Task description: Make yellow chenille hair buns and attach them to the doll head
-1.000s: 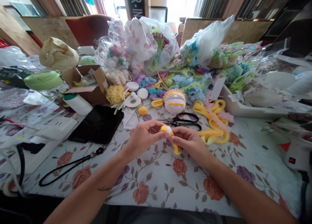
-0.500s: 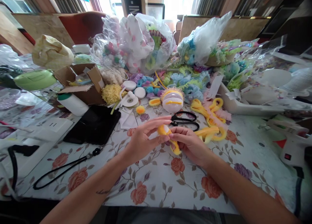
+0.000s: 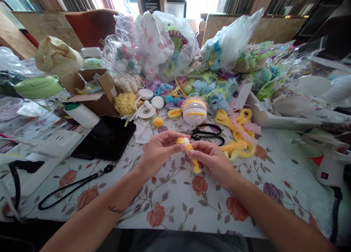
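Note:
Between both hands, above the flowered tablecloth, is a small piece of yellow fuzzy pipe cleaner (image 3: 195,163) with a white spot near its upper end. My left hand (image 3: 163,148) pinches the upper end between thumb and fingers. The fingertips of my right hand (image 3: 207,154) grip its middle, and the lower end hangs free. Just beyond the fingers lie black-handled scissors (image 3: 210,132), their blades partly hidden behind the left fingers. A white round case with yellow trim (image 3: 194,113) stands behind them. Yellow fuzzy strips (image 3: 236,148) lie to the right.
A glue gun (image 3: 326,153) stands at the right edge near a white foam tray (image 3: 276,119). On the left are a black tablet (image 3: 102,140), a white bottle (image 3: 81,115) and a power strip (image 3: 55,146). Bagged fluffy crafts (image 3: 153,44) line the back. A yellow pompom (image 3: 158,121) lies mid-table.
My left fingers have closed in on the yellow piece, and the hand has shifted slightly left. The piece is turned so its white spot sits higher; the right hand stays on it.

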Available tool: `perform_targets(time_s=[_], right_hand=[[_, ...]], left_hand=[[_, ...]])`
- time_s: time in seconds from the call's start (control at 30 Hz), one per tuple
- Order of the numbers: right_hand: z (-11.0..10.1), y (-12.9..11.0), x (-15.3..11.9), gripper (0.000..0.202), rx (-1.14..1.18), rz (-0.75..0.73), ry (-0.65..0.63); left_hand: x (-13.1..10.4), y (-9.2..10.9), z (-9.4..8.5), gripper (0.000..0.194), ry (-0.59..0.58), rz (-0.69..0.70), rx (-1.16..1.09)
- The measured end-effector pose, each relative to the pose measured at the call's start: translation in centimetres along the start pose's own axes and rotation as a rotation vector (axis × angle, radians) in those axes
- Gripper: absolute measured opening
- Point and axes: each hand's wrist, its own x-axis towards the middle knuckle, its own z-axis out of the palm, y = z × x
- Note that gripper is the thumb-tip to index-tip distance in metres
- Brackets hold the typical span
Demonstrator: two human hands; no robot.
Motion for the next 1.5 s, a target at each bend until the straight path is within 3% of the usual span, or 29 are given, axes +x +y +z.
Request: perform_targets(time_s=[0.3, 0.47, 0.57, 0.73, 0.83, 0.93, 1.07, 1.13, 1.2, 1.27, 1.3, 1.33, 1.4, 1.5], right_hand=[[0.0, -0.3, -0.2, 0.026, -0.114, -0.038, 0.032], [-0.2, 0.0, 0.0, 0.024, -0.224, -0.08, -0.002], [-0.5, 0.2, 0.2, 0.024, -0.533, -0.187, 0.1], [-2.0, -0.1, 0.2, 0.031, -1.386, -0.61, 0.449], [-3.8, -0.9, 0.3, 0.031, -1.705, -0.756, 0.618], [-5.7, -1.7, 0.3, 0.029, -1.827, -0.7, 0.767], [-7.3, -2.8, -0.6, 0.034, -1.809, -0.536, 0.908], [-7.6, -3.0, -1.5, 0.032, -1.815, -0.435, 0.876], [-8.1, -3.0, -3.0, 0.029, -1.805, -0.352, 0.747], [-8.9, -2.6, -5.1, 0.033, -1.67, -0.338, 0.638], [-9.5, -2.3, -6.3, 0.036, -1.579, -0.354, 0.649], [-10.1, -1.9, -7.6, 0.037, -1.518, -0.37, 0.733], [-11.5, -1.1, -10.5, 0.039, -1.511, -0.348, 1.039], [-13.7, -0.1, -14.3, 0.04, -1.574, -0.116, 1.485]], left_hand=[[0.0, 0.1, -0.1, 0.018, -0.003, -0.057, -0.091], [0.4, 0.1, -0.3, 0.019, 0.094, -0.071, -0.154], [0.9, 0.3, -0.8, 0.018, 0.206, -0.046, -0.205], [1.7, 1.1, -2.2, 0.023, 0.439, -0.013, -0.306], [2.1, 1.4, -2.8, 0.019, 0.523, 0.011, -0.431], [2.4, 1.7, -3.2, 0.015, 0.562, 0.1, -0.506], [2.4, 2.2, -3.5, 0.011, 0.581, 0.133, -0.539], [2.3, 2.5, -3.6, 0.008, 0.608, 0.111, -0.544], [2.2, 2.7, -3.6, 0.006, 0.624, 0.078, -0.547], [2.2, 2.8, -3.5, 0.006, 0.618, 0.052, -0.555], [2.2, 2.7, -3.5, 0.007, 0.604, 0.044, -0.56], [2.2, 2.7, -3.4, 0.008, 0.588, 0.036, -0.562], [2.1, 2.6, -3.0, 0.01, 0.545, -0.005, -0.544], [1.9, 2.5, -2.5, 0.01, 0.462, -0.131, -0.439]])
